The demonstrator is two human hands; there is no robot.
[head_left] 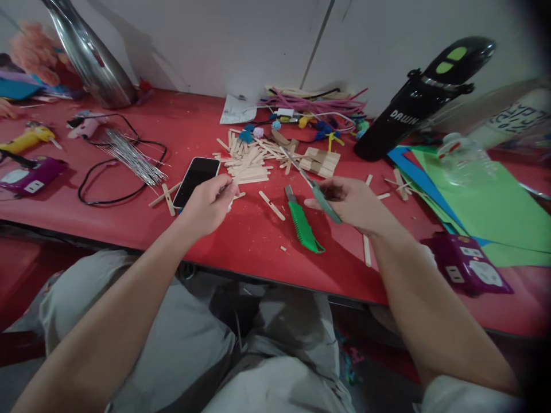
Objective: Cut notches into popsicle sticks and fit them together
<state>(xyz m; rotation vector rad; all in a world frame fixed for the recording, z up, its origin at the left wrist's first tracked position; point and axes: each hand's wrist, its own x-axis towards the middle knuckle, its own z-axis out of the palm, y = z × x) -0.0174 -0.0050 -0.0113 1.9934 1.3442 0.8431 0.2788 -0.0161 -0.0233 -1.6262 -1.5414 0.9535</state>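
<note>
My left hand [209, 202] is closed in a pinch on a wooden craft stick [236, 186], just right of a black phone [196, 180] lying on the red table [249, 241]. My right hand [353, 202] is closed around grey-handled scissors [316, 192], whose blades point up and left toward a pile of loose wooden sticks [252, 160]. A green utility knife [303, 221] lies on the table between the two hands. A small panel of glued sticks [322, 162] sits behind the scissors.
Black bottle [413, 112] and green and blue paper sheets [486, 206] stand at the right, with a purple power strip [469, 264] near the front edge. Pipe cleaners [314, 106] lie at the back; wires [129, 155], a black cable, glue guns at left.
</note>
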